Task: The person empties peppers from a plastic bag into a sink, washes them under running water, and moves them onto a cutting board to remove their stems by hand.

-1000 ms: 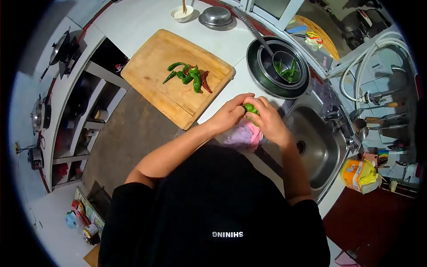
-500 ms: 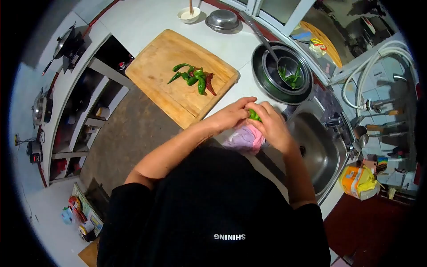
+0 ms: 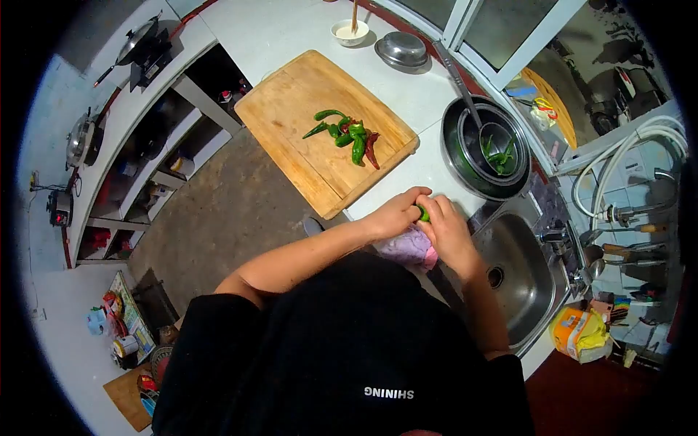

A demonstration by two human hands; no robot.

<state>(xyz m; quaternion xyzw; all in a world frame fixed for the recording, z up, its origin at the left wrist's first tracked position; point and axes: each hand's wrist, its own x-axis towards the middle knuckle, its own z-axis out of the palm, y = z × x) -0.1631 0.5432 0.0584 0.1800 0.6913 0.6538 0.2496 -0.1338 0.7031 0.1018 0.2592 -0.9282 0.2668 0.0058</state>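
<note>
A green pepper (image 3: 423, 213) is pinched between my two hands, above the counter edge beside the sink. My left hand (image 3: 395, 216) closes on it from the left, and my right hand (image 3: 449, 231) has its fingers curled over it from the right. Most of the pepper is hidden by my fingers. Just below my hands hangs a pink and lilac cloth-like bundle (image 3: 404, 247). Several green peppers (image 3: 358, 142) and some red ones (image 3: 371, 150) lie in a pile on the wooden cutting board (image 3: 298, 94).
Stacked dark bowls (image 3: 452, 156) hold a ladle (image 3: 463, 91) and green pieces. A steel sink (image 3: 520, 291) lies to the right. Behind the board stand a small white bowl (image 3: 350, 36) and an upturned metal bowl (image 3: 402, 51). Utensils (image 3: 632, 251) hang on the right wall.
The whole view has shifted, so the board, bowls and counter sit further right and lower. My hands stay together around the green pepper, and less of it shows.
</note>
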